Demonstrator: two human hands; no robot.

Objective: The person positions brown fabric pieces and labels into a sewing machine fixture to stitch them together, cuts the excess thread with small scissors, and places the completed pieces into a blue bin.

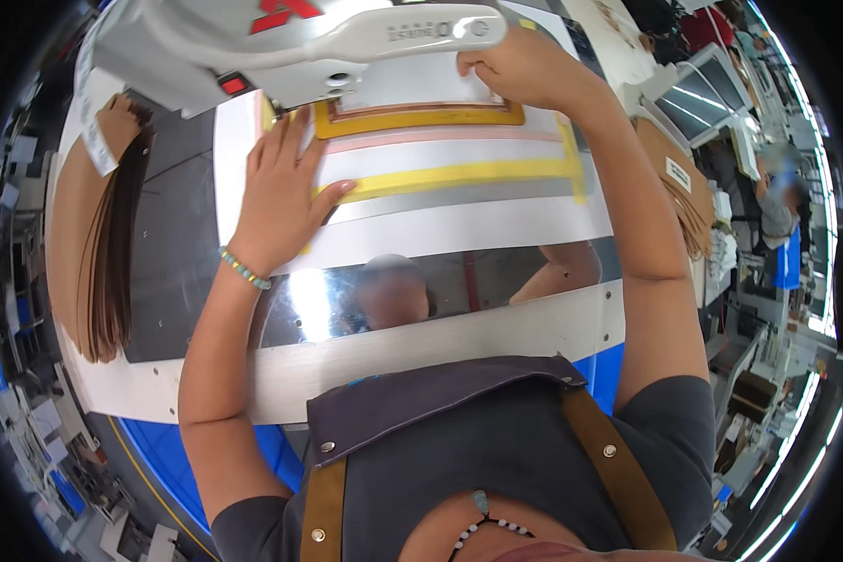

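Note:
My left hand (283,201) lies flat with its fingers spread on a white sheet (478,222), its fingertips by the left end of a yellow-edged rectangular frame (421,125). Yellow tape (459,176) runs across the sheet beside my thumb, and a pink strip (440,140) lies between tape and frame. My right hand (531,70) reaches over the frame's right end, under the machine's white arm. Its fingers are curled in; whatever they pinch is hidden. A pale flat panel (407,82) lies inside the frame, next to those fingers.
A large white machine head (197,51) with a red switch (233,84) overhangs the far side. Stacks of brown pieces lie at left (84,244) and right (674,178). A shiny metal plate (440,286) edges the table's near side. A screen (701,94) stands at far right.

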